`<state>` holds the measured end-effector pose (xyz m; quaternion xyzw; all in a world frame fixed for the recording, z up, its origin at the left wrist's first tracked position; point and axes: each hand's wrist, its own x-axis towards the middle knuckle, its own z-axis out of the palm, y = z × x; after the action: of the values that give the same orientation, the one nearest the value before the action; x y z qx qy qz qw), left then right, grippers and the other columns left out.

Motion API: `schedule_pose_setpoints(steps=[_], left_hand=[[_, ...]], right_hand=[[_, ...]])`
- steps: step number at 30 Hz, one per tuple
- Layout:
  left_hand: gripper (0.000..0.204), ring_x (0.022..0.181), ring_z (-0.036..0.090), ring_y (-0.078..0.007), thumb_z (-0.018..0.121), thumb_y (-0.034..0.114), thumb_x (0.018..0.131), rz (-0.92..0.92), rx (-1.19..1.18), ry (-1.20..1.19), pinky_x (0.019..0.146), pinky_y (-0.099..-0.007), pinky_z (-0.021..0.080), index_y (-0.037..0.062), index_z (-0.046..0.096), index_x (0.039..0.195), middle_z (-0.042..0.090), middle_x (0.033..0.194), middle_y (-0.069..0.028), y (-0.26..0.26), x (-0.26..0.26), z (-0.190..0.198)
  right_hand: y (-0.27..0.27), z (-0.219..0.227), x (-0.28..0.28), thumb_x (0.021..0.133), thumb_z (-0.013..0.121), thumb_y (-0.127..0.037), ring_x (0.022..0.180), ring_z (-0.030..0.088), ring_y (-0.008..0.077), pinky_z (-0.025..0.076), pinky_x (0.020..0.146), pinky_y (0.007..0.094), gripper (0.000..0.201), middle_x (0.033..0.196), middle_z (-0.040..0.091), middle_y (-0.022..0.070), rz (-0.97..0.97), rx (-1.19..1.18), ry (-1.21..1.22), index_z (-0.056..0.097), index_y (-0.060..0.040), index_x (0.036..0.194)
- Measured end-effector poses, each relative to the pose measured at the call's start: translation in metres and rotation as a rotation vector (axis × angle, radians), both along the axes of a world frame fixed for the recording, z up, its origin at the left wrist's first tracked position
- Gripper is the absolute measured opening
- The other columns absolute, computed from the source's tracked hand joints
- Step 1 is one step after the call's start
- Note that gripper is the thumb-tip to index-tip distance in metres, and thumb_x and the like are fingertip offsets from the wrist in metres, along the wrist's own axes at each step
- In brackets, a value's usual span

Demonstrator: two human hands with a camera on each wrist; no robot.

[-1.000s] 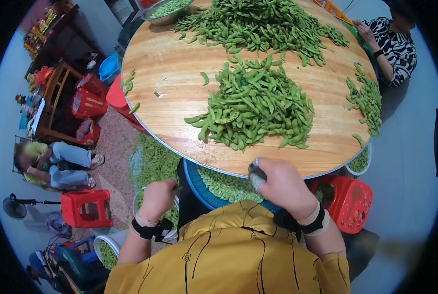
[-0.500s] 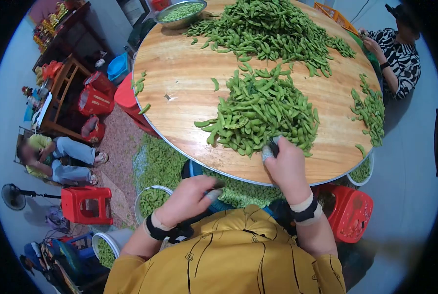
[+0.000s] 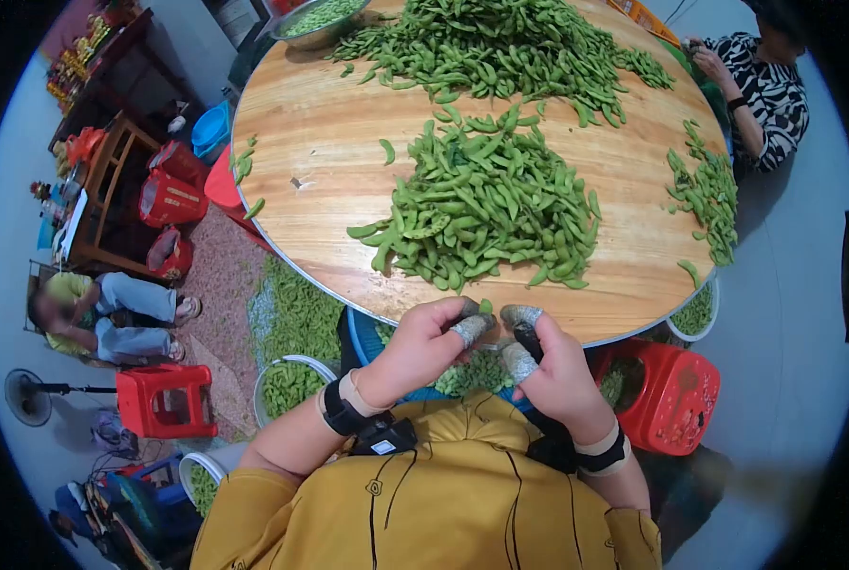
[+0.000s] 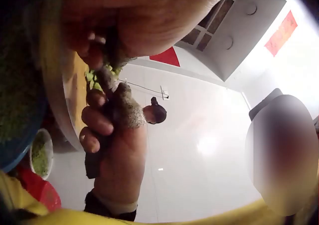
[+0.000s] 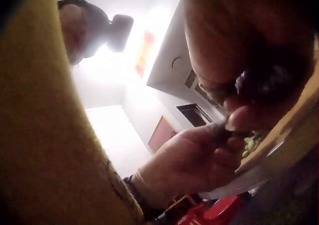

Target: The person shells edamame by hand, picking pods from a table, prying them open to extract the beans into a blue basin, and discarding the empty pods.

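A heap of green pods (image 3: 491,204) lies on the round wooden table (image 3: 301,237), near its front edge. Just off that edge, my left hand (image 3: 424,347) pinches a green pod (image 3: 485,306) between wrapped thumb and finger. My right hand (image 3: 559,375) is close on the right, fingers bent, with grey wraps on thumb and fingertip; whether it grips anything is unclear. Below the hands, a blue basin (image 3: 362,337) holds shelled beans (image 3: 472,372). In the left wrist view my right hand (image 4: 117,130) almost meets the left; the right wrist view shows my left hand (image 5: 192,160).
A larger pod heap (image 3: 510,52) and a metal bowl (image 3: 320,21) are at the table's far side. Another person (image 3: 766,95) sits at the right, one more (image 3: 92,309) at the left. Red stools (image 3: 168,399) and buckets (image 3: 291,385) stand around.
My right hand went forward to the front heap and came back to the table edge. My left hand moved from the lower left toward it, and the two are now close together.
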<state>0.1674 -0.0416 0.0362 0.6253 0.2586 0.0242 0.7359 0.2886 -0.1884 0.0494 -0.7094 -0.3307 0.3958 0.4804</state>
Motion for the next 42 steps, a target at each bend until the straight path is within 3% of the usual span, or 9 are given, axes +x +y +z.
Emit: schedule_pose_setpoints(steps=[10, 13, 15, 19, 21, 26, 31, 35, 42], left_hand=[[0.015, 0.073, 0.053, -0.0084, 0.053, 0.002, 0.089, -0.110, 0.220, -0.158, 0.063, -0.0249, 0.044, -0.0005, 0.063, 0.100, 0.062, 0.081, -0.0017, -0.001, -0.004, -0.011], [0.009, 0.070, 0.054, -0.0106, 0.056, 0.005, 0.087, -0.182, 0.492, -0.138, 0.061, -0.0276, 0.045, -0.0010, 0.062, 0.091, 0.061, 0.078, -0.0080, -0.001, -0.004, 0.001], [0.010, 0.065, 0.054, -0.0130, 0.060, 0.010, 0.085, -0.248, 1.111, -0.282, 0.058, -0.0316, 0.044, -0.0006, 0.058, 0.085, 0.057, 0.074, -0.0125, 0.000, -0.006, 0.002], [0.013, 0.057, 0.055, -0.0204, 0.060, 0.010, 0.085, -0.306, 1.088, -0.411, 0.056, -0.0320, 0.045, -0.0011, 0.058, 0.091, 0.059, 0.069, -0.0118, 0.006, -0.011, 0.009], [0.014, 0.053, 0.052, -0.0145, 0.057, 0.014, 0.091, -0.217, -0.300, -0.077, 0.052, -0.0283, 0.043, 0.0002, 0.058, 0.088, 0.058, 0.067, -0.0061, 0.005, -0.018, 0.011], [0.014, 0.055, 0.052, -0.0081, 0.053, 0.014, 0.095, -0.215, -0.871, -0.181, 0.052, -0.0221, 0.042, 0.0012, 0.060, 0.091, 0.059, 0.067, -0.0031, 0.004, -0.020, -0.005], [0.019, 0.054, 0.057, -0.0154, 0.067, 0.017, 0.083, -0.272, 0.596, -0.149, 0.054, -0.0265, 0.045, 0.0007, 0.060, 0.092, 0.059, 0.065, -0.0064, 0.008, -0.021, 0.003], [0.026, 0.057, 0.056, -0.0219, 0.069, 0.006, 0.063, -0.263, 1.312, -0.230, 0.050, -0.0327, 0.044, 0.0022, 0.061, 0.088, 0.056, 0.066, -0.0083, 0.003, -0.021, 0.007], [0.027, 0.058, 0.055, -0.0260, 0.066, 0.007, 0.059, -0.099, 1.650, -0.311, 0.049, -0.0362, 0.042, 0.0027, 0.058, 0.085, 0.051, 0.065, -0.0070, -0.007, -0.015, -0.002]], right_hand=[[-0.006, 0.003, 0.002, 0.082, 0.045, 0.001, 0.056, 0.058, 0.0108, 0.049, 0.053, 0.0249, 0.049, 0.078, 0.063, 0.0047, 0.096, 0.057, 0.166, 0.044, -0.0035, 0.131], [-0.009, -0.004, 0.003, 0.082, 0.045, 0.001, 0.055, 0.056, 0.0103, 0.049, 0.053, 0.0250, 0.049, 0.081, 0.062, 0.0028, 0.099, 0.069, 0.165, 0.046, -0.0040, 0.131], [-0.009, -0.008, 0.004, 0.083, 0.045, 0.002, 0.052, 0.049, 0.0080, 0.045, 0.048, 0.0232, 0.046, 0.080, 0.059, 0.0010, 0.098, 0.148, 0.267, 0.049, -0.0056, 0.128], [-0.012, 0.005, 0.008, 0.088, 0.046, -0.001, 0.049, 0.044, 0.0061, 0.039, 0.043, 0.0213, 0.039, 0.078, 0.056, 0.0006, 0.074, 0.060, 0.666, 0.051, -0.0066, 0.126], [-0.011, 0.015, 0.008, 0.091, 0.046, -0.005, 0.048, 0.041, 0.0048, 0.034, 0.040, 0.0196, 0.032, 0.074, 0.053, 0.0002, 0.131, 0.104, 1.012, 0.052, -0.0069, 0.122], [-0.009, 0.006, 0.005, 0.093, 0.045, -0.007, 0.049, 0.045, 0.0053, 0.038, 0.040, 0.0203, 0.029, 0.074, 0.053, 0.0008, 0.150, 0.110, 0.930, 0.052, -0.0059, 0.121], [-0.005, 0.001, -0.003, 0.090, 0.043, -0.004, 0.052, 0.049, 0.0062, 0.045, 0.043, 0.0209, 0.031, 0.076, 0.055, 0.0019, 0.109, 0.026, 0.681, 0.051, -0.0047, 0.120], [-0.003, -0.002, -0.009, 0.085, 0.041, 0.000, 0.056, 0.054, 0.0072, 0.049, 0.047, 0.0209, 0.036, 0.078, 0.058, 0.0031, 0.091, -0.011, 0.550, 0.049, -0.0038, 0.120], [-0.003, 0.005, -0.013, 0.083, 0.040, 0.002, 0.058, 0.057, 0.0075, 0.051, 0.049, 0.0211, 0.041, 0.079, 0.058, 0.0033, 0.021, -0.006, 0.551, 0.049, -0.0050, 0.122]])
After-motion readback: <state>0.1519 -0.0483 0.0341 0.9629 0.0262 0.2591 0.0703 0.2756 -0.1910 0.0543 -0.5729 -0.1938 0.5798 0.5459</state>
